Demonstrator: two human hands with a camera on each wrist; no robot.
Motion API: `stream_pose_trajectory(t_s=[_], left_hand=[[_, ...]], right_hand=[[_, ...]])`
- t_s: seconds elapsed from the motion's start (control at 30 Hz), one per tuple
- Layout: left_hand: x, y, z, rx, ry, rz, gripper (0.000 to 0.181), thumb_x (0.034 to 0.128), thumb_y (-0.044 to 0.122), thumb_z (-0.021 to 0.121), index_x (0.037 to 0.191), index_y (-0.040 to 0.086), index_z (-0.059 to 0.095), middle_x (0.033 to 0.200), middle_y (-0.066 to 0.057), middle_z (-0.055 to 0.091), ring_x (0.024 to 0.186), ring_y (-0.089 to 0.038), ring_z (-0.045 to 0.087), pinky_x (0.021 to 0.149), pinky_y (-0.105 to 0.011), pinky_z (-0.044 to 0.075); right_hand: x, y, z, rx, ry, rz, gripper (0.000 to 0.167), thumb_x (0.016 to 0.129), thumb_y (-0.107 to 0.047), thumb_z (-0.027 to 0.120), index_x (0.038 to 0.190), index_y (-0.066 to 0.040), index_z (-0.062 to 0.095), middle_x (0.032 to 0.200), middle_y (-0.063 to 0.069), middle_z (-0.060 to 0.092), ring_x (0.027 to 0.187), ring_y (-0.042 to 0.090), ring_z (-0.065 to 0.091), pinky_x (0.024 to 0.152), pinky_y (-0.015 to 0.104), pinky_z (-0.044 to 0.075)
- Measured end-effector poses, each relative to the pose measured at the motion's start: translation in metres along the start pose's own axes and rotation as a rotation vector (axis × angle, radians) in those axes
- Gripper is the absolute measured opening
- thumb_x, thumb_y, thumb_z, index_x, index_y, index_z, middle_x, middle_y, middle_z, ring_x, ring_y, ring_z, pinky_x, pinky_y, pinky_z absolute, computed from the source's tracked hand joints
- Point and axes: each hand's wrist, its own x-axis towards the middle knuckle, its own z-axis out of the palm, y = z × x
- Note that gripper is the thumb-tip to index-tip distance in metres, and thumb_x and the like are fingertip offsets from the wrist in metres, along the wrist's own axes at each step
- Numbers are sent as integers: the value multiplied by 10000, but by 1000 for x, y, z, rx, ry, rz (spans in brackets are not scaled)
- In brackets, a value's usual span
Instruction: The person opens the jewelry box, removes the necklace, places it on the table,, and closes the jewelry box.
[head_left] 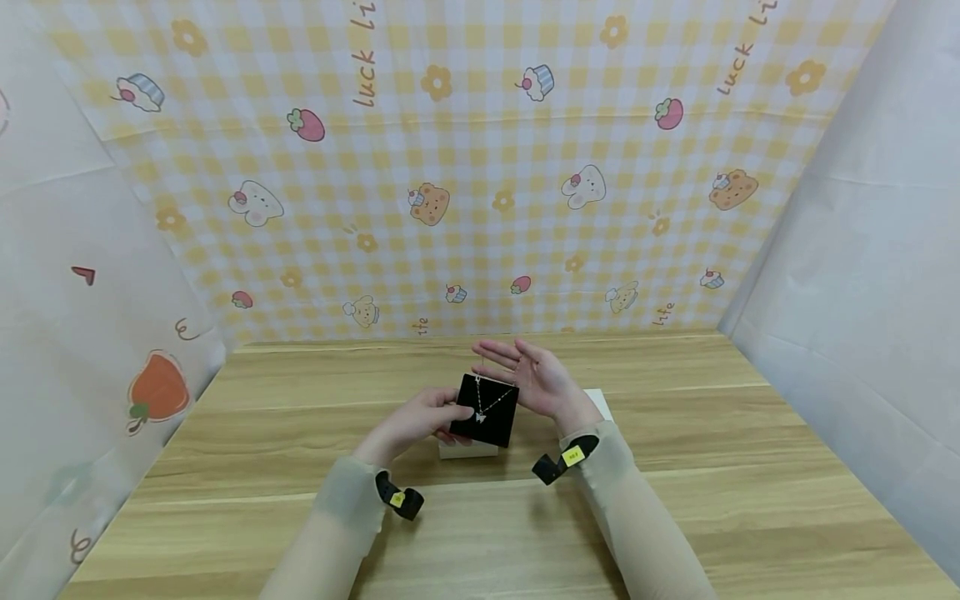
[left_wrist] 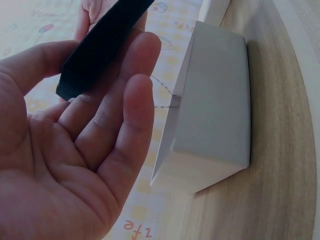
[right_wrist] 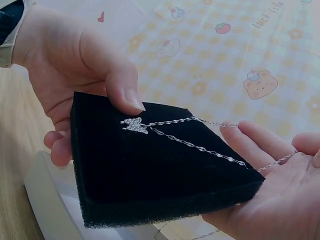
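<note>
My left hand (head_left: 422, 423) pinches a square black foam pad (head_left: 491, 425) by its left edge, thumb on top and fingers beneath. A silver chain (right_wrist: 200, 147) with a butterfly pendant (right_wrist: 135, 125) lies over the pad in a V and runs past its far edge. At the pad's right, my right hand (head_left: 546, 385) is palm up with fingers extended; in the right wrist view the chain crosses its fingers (right_wrist: 255, 145). Thin chain strands also hang below the pad in the left wrist view, beside the white box (left_wrist: 212, 100).
The white box stands on the wooden table (head_left: 300, 450) under the pad. Another white piece (head_left: 598, 403) lies behind my right wrist. A yellow checked cloth (head_left: 480, 250) hangs at the table's back, with white cloth at both sides.
</note>
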Motion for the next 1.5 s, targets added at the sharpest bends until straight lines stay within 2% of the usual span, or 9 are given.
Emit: stream_pose_trajectory(t_s=[0.47, 0.63, 0.77, 0.93, 1.07, 1.2, 1.27, 1.4, 1.5], left_hand=[[0, -1, 0, 1, -2, 3, 356, 971, 184, 542, 1204, -84, 563, 980, -171, 706, 823, -267, 704, 679, -326, 541], [0, -1, 0, 6, -3, -3, 341, 974, 185, 541, 1191, -75, 570, 973, -166, 709, 822, -261, 706, 673, -314, 542], [1, -1, 0, 7, -2, -7, 323, 977, 179, 541, 1179, -71, 577, 972, -165, 710, 824, -261, 707, 672, -312, 544], [1, -1, 1, 11, -4, -1, 332, 975, 177, 542, 1180, -82, 574, 979, -175, 708, 830, -275, 707, 676, -321, 547], [0, -1, 0, 15, -9, 4, 337, 974, 177, 545, 1183, -86, 572, 983, -179, 706, 832, -282, 707, 673, -321, 546], [0, -1, 0, 19, -13, 7, 333, 973, 174, 544, 1184, -82, 573, 980, -173, 708, 824, -272, 708, 665, -313, 544], [0, -1, 0, 18, -12, 7, 331, 971, 172, 545, 1182, -81, 574, 977, -170, 708, 820, -267, 708, 663, -311, 543], [0, -1, 0, 19, -15, 11, 336, 968, 167, 547, 1181, -92, 569, 979, -174, 706, 822, -277, 707, 666, -316, 543], [0, 0, 0, 17, -16, 16, 337, 968, 162, 549, 1183, -97, 567, 984, -179, 704, 830, -299, 704, 669, -331, 544]], right_hand=[[-1, -1, -1, 20, 9, -11, 589, 1072, -370, 218, 1513, 20, 212, 1545, 131, 281, 1423, 373, 211, 1130, 488, 224], [0, -1, -1, 25, -2, -18, 586, 1073, -366, 211, 1509, 26, 212, 1559, 154, 228, 1427, 396, 168, 1103, 475, 293], [0, -1, -2, 9, 5, -19, 578, 1075, -360, 185, 1506, 22, 232, 1554, 147, 245, 1421, 395, 191, 1080, 457, 337], [0, -1, -2, 0, 4, -24, 577, 1074, -365, 204, 1501, 20, 253, 1538, 139, 293, 1419, 400, 196, 1132, 484, 223], [0, -1, -2, -10, 20, -26, 575, 1072, -372, 224, 1492, 15, 286, 1522, 131, 332, 1409, 402, 227, 1156, 508, 62], [0, -1, -2, -16, 31, -25, 580, 1069, -381, 234, 1493, 12, 284, 1516, 125, 340, 1397, 390, 269, 1126, 542, -80], [0, -1, -3, -19, 25, -25, 578, 1073, -372, 205, 1497, 16, 264, 1519, 126, 333, 1395, 385, 276, 1121, 543, -95], [-1, -2, -4, -21, 7, -34, 578, 1076, -357, 160, 1502, 23, 245, 1515, 119, 350, 1404, 396, 245, 1142, 543, -10], [-2, -3, -4, -5, 5, -41, 581, 1075, -364, 192, 1501, 28, 242, 1508, 121, 363, 1412, 415, 203, 1140, 554, 5]])
